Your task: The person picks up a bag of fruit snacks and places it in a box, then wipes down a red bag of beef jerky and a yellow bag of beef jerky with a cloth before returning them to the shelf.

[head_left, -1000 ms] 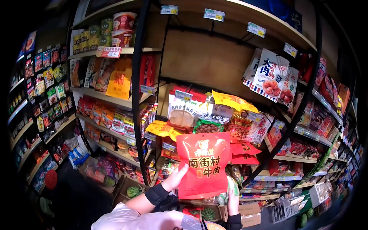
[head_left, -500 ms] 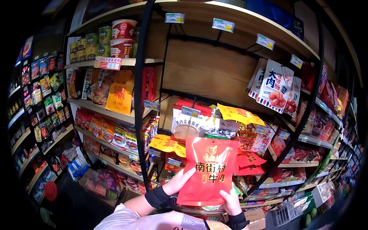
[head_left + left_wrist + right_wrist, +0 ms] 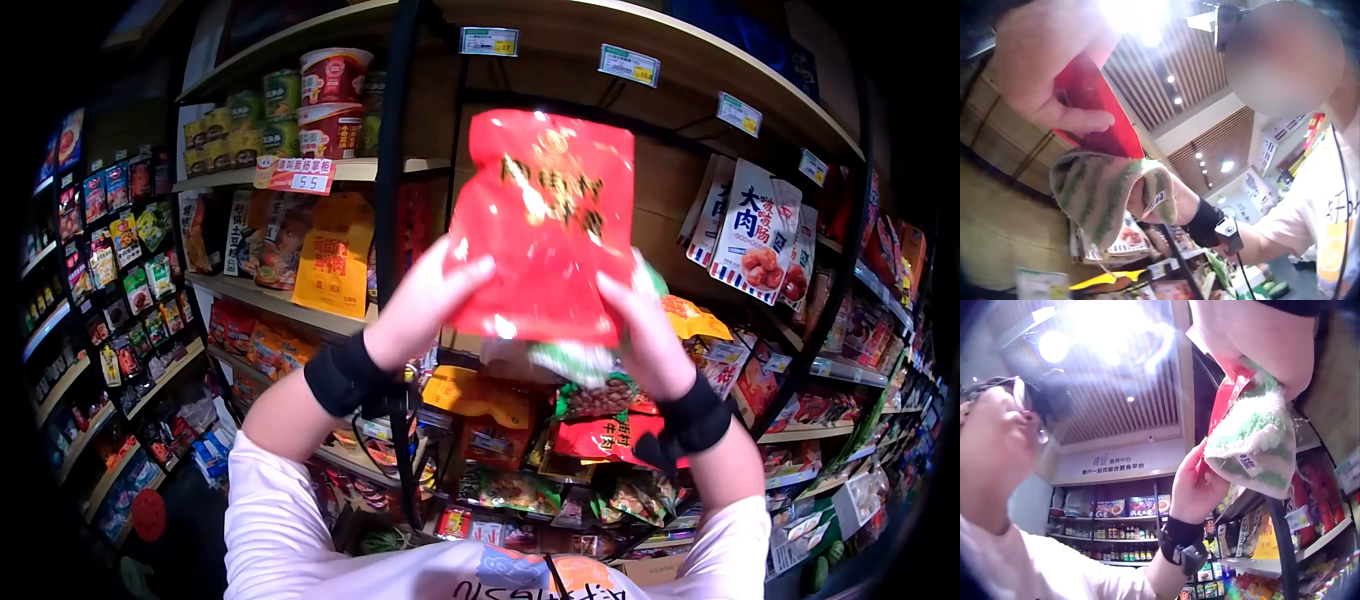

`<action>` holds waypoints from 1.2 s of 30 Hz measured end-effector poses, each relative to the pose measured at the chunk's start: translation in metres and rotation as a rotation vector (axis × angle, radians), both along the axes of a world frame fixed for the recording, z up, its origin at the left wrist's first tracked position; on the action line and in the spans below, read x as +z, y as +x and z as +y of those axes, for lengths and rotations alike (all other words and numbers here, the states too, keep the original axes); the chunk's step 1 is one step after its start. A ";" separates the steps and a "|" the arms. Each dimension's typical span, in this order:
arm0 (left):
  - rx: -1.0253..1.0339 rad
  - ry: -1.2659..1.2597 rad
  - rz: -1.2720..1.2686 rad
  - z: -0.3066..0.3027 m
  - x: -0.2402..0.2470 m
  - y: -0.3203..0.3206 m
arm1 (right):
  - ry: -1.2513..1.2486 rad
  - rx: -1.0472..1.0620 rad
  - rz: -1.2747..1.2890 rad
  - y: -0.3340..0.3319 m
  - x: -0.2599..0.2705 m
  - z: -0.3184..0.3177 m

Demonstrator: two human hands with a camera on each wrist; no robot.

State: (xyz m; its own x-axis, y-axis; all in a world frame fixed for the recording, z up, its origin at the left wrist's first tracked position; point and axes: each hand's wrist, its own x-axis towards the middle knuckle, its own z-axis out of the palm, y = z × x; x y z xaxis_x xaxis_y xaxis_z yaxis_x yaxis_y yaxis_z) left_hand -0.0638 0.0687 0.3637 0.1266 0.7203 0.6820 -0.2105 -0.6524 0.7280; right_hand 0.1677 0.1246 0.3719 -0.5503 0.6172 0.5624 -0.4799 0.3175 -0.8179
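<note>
Both hands hold a red snack pouch (image 3: 550, 250) with gold and black lettering, raised in front of the upper shelf. The left hand (image 3: 428, 292) grips its lower left edge, thumb on the front. On the other side, the right hand (image 3: 648, 325) pinches the lower right edge, thumb also in front. A green-and-white striped cloth (image 3: 1094, 194) hangs from the right hand behind the pouch. Its fuzzy folds (image 3: 1254, 434) show close up in the right wrist view. The right fingers are mostly hidden behind the pouch and cloth.
Another red pouch (image 3: 605, 438) and a yellow one (image 3: 478, 395) lie on the shelf below. White sausage pouches (image 3: 755, 230) hang at the right. A black upright post (image 3: 395, 200) stands left, beside stacked cups (image 3: 332, 105). Price tags (image 3: 630, 64) line the upper shelf edge.
Both hands have lifted the red pouch from low, near the lower goods, up before the upper shelf, its top tilting away. The cloth now shows beneath it.
</note>
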 end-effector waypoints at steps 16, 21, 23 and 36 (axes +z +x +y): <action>0.184 0.226 -0.156 0.081 0.052 -0.079 | 0.254 -0.088 0.041 -0.100 0.065 0.105; 0.185 0.190 -0.098 0.094 0.058 -0.086 | 0.233 -0.078 0.047 -0.100 0.068 0.114; 0.221 0.179 -0.125 0.093 0.059 -0.081 | 0.226 -0.079 0.058 -0.101 0.072 0.114; 0.237 0.217 -0.168 0.099 0.054 -0.077 | 0.222 -0.051 0.062 -0.101 0.070 0.122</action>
